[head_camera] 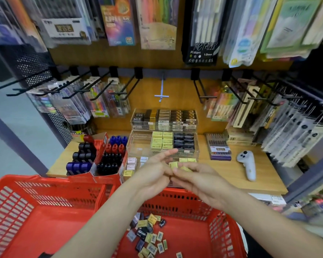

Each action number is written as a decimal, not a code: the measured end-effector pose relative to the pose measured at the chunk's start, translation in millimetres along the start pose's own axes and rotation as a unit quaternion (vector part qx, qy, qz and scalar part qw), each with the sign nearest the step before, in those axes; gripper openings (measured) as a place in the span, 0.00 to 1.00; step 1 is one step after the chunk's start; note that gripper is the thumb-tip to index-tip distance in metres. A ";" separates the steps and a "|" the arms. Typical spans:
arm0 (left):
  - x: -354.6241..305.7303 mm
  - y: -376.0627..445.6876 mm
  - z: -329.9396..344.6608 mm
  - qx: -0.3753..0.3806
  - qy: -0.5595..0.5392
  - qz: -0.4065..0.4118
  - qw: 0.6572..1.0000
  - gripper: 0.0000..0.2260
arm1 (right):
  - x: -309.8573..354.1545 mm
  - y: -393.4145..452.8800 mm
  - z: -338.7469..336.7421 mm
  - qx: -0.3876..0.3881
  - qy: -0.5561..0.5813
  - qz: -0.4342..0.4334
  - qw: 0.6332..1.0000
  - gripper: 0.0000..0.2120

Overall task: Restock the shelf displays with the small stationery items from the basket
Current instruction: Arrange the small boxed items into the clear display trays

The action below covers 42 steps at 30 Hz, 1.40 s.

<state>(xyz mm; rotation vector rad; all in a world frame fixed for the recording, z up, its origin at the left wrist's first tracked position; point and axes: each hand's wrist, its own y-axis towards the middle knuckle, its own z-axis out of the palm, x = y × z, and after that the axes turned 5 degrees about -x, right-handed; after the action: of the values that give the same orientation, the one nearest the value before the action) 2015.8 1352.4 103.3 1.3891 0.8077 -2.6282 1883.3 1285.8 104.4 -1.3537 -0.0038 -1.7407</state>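
Observation:
A red plastic basket (50, 211) sits in front of me with several small yellow, black and grey boxes (149, 233) loose on its floor. Above its far rim my right hand (199, 185) grips a few small yellow boxes (177, 165). My left hand (155, 170) meets it from the left, fingertips touching those boxes, index finger stretched out. Just behind the hands stand clear tiered display trays (138, 144) partly filled with rows of yellow boxes (161, 141) and black boxes (184, 143).
A wooden shelf (227, 168) carries red cartons of ink bottles (93, 157) on the left, a pen box (219, 148) and a white controller (247, 162) on the right. Black hooks with hanging pen packs jut out on both sides.

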 end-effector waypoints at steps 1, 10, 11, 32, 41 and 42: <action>1.3 0.4 0.0 0.006 0.011 0.006 1.000 0.27 | -0.2 2.3 -0.7 -0.013 -0.004 -0.014 1.000 0.13; 14.0 13.9 -10.2 -0.050 0.166 0.073 0.982 0.13 | 12.7 21.0 -27.1 -0.088 0.052 0.042 0.994 0.11; 16.7 18.1 -11.7 -0.063 0.170 0.066 0.981 0.12 | 13.2 22.5 -31.8 -0.097 0.059 0.049 0.992 0.12; 27.8 95.1 -25.4 -0.154 -0.175 -0.070 0.970 0.11 | -4.5 125.6 -87.5 -0.176 -0.570 -0.170 0.784 0.05; 31.4 95.0 -44.9 -0.150 -0.178 -0.080 0.969 0.12 | -28.3 130.9 -87.0 -0.166 -0.643 -0.232 0.711 0.14; 31.7 94.1 -44.5 -0.149 -0.183 -0.077 0.969 0.12 | -29.5 131.0 -86.4 -0.168 -0.645 -0.238 0.707 0.14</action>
<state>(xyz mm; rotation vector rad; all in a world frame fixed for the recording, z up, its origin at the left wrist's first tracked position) 2057.7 1298.4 18.6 0.7647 1.2275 -2.6101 1900.1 1184.0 -17.5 -2.7776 -0.9204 -0.7644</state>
